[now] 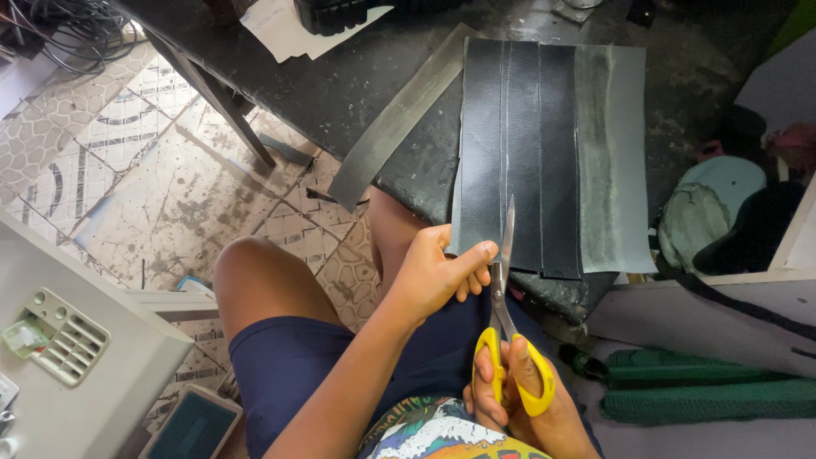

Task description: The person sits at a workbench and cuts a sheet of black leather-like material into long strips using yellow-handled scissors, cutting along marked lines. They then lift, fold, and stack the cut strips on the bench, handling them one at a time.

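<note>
Bare dark tabletop (pixel 357 93) lay open left of the black leather sheet (pixel 518 144) — a grey strip (pixel 395 119) crossed it diagonally, papers (pixel 285 30) and a black object (pixel 340 13) crowded the far edge

One pair of yellow-handled scissors (pixel 507 323), four dark leather strips (pixel 520 153), one grey strip (pixel 399 115), two hands (pixel 438 272), one dark table (pixel 357 76)

1. A dark worktable (pixel 357 85), its top scuffed and stained, carries the things.
2. A black leather sheet (pixel 518 144), cut into long strips, lies flat on it and hangs over the near edge.
3. A grey sheet (pixel 614 161) lies just beside the black one, touching its right side.
4. A long grey strip (pixel 395 119) lies at a slant to the left, its lower end past the table's edge.
5. White paper (pixel 280 30) lies at the far side.
</note>
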